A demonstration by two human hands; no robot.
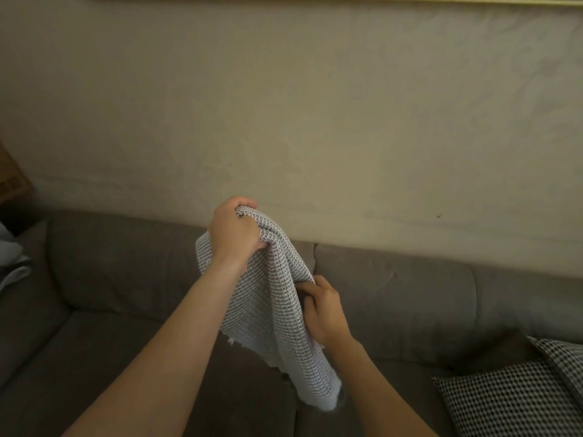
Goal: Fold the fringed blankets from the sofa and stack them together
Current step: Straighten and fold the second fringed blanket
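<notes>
Grey sofa (126, 263), cream wall (315, 105) behind — fingers (243, 204) of left hand (235, 233) and right hand (326, 312) grip the blanket (271, 310).

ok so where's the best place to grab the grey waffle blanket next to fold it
Probably the free lower corner of the grey waffle blanket, from the right and below. The left hand holds the top bunched and the right hand pinches the right edge midway, so the cloth hangs narrow with that corner dangling above the sofa.
</notes>
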